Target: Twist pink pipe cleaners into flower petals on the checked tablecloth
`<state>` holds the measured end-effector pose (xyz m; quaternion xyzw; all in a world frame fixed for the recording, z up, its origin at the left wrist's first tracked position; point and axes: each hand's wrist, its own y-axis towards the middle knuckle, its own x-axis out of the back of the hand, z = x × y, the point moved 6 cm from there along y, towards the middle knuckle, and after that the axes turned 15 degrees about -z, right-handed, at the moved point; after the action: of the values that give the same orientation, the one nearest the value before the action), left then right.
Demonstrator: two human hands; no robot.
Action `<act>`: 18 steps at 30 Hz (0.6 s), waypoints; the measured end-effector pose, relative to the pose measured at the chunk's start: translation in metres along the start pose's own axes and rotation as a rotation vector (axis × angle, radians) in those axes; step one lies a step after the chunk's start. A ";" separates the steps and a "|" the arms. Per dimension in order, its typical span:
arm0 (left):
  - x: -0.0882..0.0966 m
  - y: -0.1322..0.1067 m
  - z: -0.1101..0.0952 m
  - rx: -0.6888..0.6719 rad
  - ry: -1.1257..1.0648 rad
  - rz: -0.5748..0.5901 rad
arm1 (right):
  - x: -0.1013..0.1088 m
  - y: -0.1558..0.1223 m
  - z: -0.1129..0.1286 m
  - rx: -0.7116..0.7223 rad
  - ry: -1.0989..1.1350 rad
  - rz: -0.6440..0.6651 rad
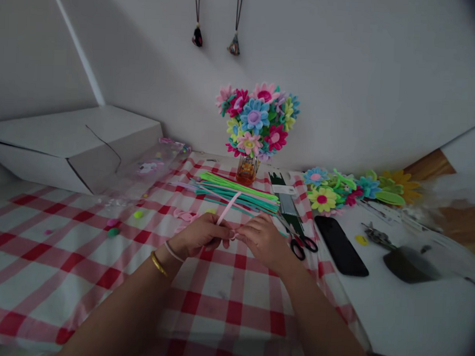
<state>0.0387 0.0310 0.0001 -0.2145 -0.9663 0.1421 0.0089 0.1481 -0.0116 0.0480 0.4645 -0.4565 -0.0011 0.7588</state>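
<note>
My left hand (201,234) and my right hand (260,237) meet over the red-and-white checked cloth (80,265), both closed on a pink pipe cleaner (228,206). One end of it sticks up and away from my fingers, and the other end is bent into a small loop between my fingertips. Just behind my hands lies a bundle of green and teal pipe cleaners (240,194). A few pink bent pieces (184,215) rest on the cloth to the left of my left hand.
A vase of felt flowers (257,126) stands at the back. Scissors (301,241), a black phone (340,246), loose felt flowers (339,190) and small tools lie to the right. A white box (66,144), a clear bag and small pompoms (138,214) lie left.
</note>
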 end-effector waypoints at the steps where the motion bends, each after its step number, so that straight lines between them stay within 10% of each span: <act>1: 0.000 0.000 0.000 0.004 0.006 0.007 | 0.000 0.000 0.001 -0.005 0.001 0.017; 7: 0.000 -0.001 -0.006 -0.140 0.163 -0.001 | 0.004 0.000 0.003 -0.212 0.207 0.086; 14: -0.011 -0.029 -0.042 -1.098 0.561 -0.180 | -0.035 -0.021 -0.022 -1.093 1.208 -0.054; 18: -0.005 -0.022 -0.039 -0.974 0.511 -0.263 | -0.045 -0.022 -0.022 -1.130 1.286 -0.077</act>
<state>0.0373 0.0204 0.0436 -0.0992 -0.9059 -0.3792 0.1603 0.1463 0.0107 -0.0019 -0.0579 0.1475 0.0094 0.9873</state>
